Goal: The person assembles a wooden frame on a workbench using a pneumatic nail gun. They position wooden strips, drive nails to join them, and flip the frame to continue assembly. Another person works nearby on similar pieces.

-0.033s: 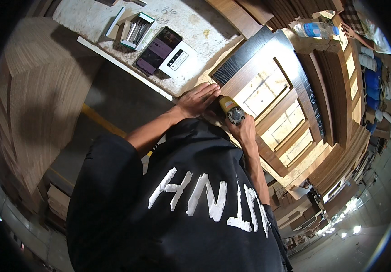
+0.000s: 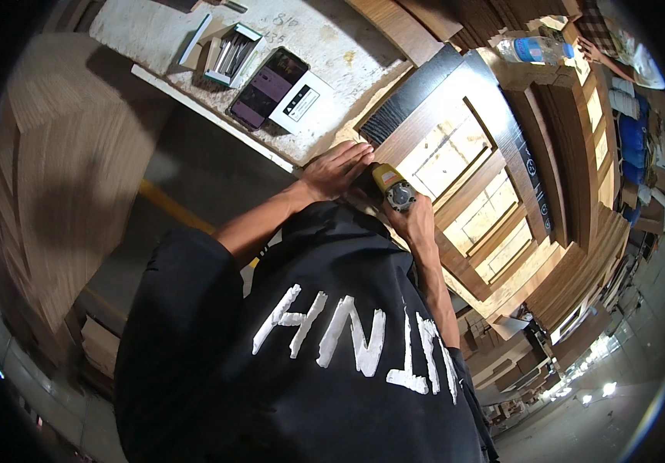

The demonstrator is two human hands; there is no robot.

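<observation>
A brown wooden frame [image 2: 403, 150] with open panels lies on the bench before me, and a dark wood-grain strip runs along its far edge. My right hand [image 2: 417, 221] is wrapped round a yellow nail gun [image 2: 388, 177] with a grey metal cap, held at the frame's near left corner. Its nose is hidden from this view. Just left of the tool, my left hand [image 2: 338, 170] lies with fingers stretched out together at that corner. Whatever is under the left palm cannot be seen.
A phone [image 2: 255, 108], a white label card [image 2: 302, 102] and an opened box of thin metal pieces [image 2: 232, 54] lie on the worn white tabletop [image 2: 340, 77]. A water bottle [image 2: 537, 51] rests at the far right. Stacked boards [image 2: 78, 162] rise on the left; another person's hand [image 2: 591, 50] shows far right.
</observation>
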